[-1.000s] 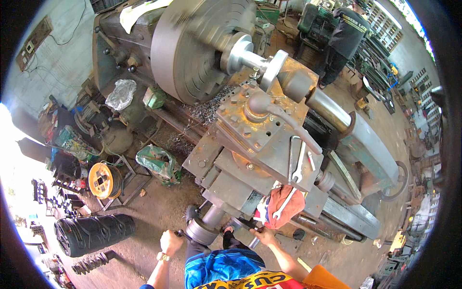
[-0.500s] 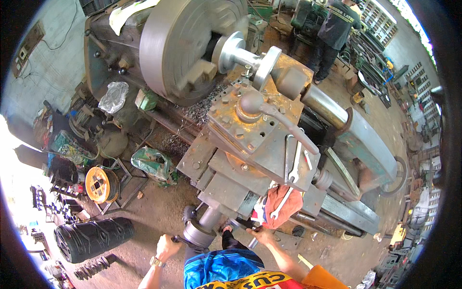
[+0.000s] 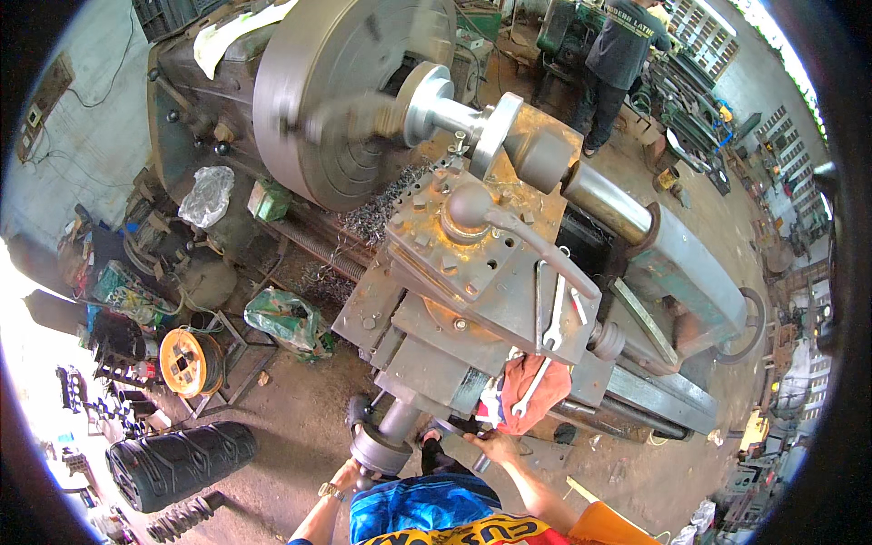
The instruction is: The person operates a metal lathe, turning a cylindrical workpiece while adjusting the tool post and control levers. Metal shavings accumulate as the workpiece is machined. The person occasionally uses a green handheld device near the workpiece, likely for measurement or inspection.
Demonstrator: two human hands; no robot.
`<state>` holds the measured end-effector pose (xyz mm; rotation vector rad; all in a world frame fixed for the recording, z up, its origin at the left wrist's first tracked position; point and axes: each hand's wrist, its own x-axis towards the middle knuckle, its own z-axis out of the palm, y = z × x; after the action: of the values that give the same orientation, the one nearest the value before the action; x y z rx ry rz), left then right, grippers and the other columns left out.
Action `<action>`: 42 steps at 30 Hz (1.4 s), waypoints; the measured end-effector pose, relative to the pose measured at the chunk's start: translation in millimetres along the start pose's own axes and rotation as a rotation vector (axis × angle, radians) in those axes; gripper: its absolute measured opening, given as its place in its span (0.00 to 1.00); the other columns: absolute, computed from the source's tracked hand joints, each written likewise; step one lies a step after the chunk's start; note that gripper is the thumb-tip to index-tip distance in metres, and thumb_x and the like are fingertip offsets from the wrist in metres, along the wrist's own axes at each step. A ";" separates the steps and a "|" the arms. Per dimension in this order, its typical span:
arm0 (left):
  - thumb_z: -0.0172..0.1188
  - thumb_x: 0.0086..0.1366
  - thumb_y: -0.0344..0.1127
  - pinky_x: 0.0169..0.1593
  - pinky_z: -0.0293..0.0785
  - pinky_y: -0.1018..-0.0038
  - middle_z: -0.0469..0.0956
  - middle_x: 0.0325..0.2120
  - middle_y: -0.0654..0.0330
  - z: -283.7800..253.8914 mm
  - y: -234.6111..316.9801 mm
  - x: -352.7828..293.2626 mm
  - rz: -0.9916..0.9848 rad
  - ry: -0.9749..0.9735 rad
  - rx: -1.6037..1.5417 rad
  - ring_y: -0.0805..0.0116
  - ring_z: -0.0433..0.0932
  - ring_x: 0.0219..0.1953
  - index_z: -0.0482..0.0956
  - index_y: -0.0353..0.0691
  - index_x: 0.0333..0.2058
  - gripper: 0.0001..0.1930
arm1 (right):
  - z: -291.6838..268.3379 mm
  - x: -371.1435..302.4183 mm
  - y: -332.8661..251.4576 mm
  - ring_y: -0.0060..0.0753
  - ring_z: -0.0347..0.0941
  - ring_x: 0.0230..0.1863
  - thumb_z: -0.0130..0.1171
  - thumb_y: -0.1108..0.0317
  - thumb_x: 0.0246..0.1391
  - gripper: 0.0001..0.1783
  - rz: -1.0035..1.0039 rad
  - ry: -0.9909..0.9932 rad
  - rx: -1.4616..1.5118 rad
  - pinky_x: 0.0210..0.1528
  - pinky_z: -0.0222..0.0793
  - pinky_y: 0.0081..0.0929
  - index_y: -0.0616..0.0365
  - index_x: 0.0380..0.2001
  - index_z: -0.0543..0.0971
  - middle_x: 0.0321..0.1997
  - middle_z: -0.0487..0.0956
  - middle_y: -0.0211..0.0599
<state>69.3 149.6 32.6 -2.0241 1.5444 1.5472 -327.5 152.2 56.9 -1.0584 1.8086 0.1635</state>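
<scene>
My left hand is closed at the crank handle of the round cross-slide dial, close beside a ball knob; its fingertips are partly hidden. My right hand is closed on the dark rim of what looks like a handwheel under the lathe carriage, with a short metal rod below the hand. Ahead, the big lathe chuck is blurred by spinning. A shiny flanged metal workpiece runs from it to the tailstock quill. The toolpost stands beside the workpiece.
Spanners lie on the carriage, one partly over a red cloth. Metal chips heap under the chuck. On the left floor are an orange cable reel and a black ribbed roll. Another person stands at the back.
My left hand has swung right and slightly down with the crank handle, closer to my body. The right hand stays in about the same place. The chuck keeps spinning.
</scene>
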 end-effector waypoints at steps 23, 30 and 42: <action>0.62 0.52 0.43 0.37 0.79 0.58 0.81 0.28 0.42 3.5 15.6 1.6 -0.033 -0.070 -0.063 0.44 0.83 0.33 0.81 0.35 0.32 0.16 | -2.9 -6.9 -87.3 0.53 0.81 0.41 0.44 0.19 0.47 0.51 0.062 0.133 -0.220 0.42 0.75 0.46 0.63 0.39 0.83 0.37 0.83 0.54; 0.62 0.52 0.43 0.37 0.79 0.58 0.81 0.28 0.42 2.4 21.7 5.7 -0.024 -0.088 -0.062 0.45 0.83 0.33 0.82 0.35 0.32 0.16 | -3.8 -28.8 -50.6 0.43 0.81 0.40 0.58 0.42 0.54 0.31 -0.043 0.182 0.136 0.43 0.75 0.33 0.64 0.42 0.80 0.39 0.83 0.49; 0.62 0.52 0.43 0.37 0.79 0.58 0.81 0.27 0.42 -1.6 21.4 5.0 0.005 -0.098 -0.058 0.45 0.83 0.32 0.82 0.34 0.31 0.16 | 50.8 2.5 105.6 0.38 0.74 0.52 0.50 0.75 0.59 0.16 -0.161 0.371 0.681 0.56 0.67 0.31 0.62 0.50 0.76 0.51 0.79 0.36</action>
<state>53.2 135.8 38.5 -1.9434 1.4866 1.6850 -369.2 242.2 -5.5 -0.7557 1.8762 -0.7420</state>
